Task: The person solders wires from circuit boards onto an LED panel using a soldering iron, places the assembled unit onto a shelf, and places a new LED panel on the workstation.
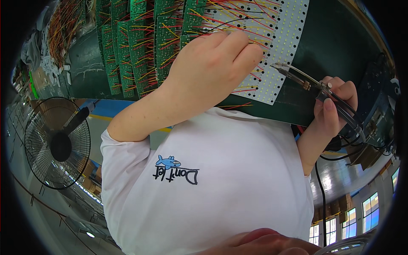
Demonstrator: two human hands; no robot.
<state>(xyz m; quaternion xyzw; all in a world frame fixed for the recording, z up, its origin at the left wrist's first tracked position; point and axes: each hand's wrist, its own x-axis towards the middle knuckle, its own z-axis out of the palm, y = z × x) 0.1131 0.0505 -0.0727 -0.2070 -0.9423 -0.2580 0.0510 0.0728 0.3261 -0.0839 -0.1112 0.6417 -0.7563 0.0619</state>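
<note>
My right hand (pixel 338 100) is wrapped round a soldering iron (pixel 312 85) with a thin metal guide along it. The iron's tip points left, over the white LED board panel (pixel 282 55) with its rows of small yellowish dots. My left hand (pixel 216 63) is curled closed above the panel's left part. Its fingertips are hidden behind the knuckles, so what they pinch cannot be made out. Red, yellow and black wires (pixel 242 21) fan out around that hand, running from the green circuit boards (pixel 163 51) across to the panel.
Several green boards stand in rows on the dark green table (pixel 85 72). Bundled orange-red wires (pixel 66 29) lie at the far left, beside white pieces. A black fan (pixel 59 144) stands left of the table. Dark equipment (pixel 369 106) with cables sits at the right edge.
</note>
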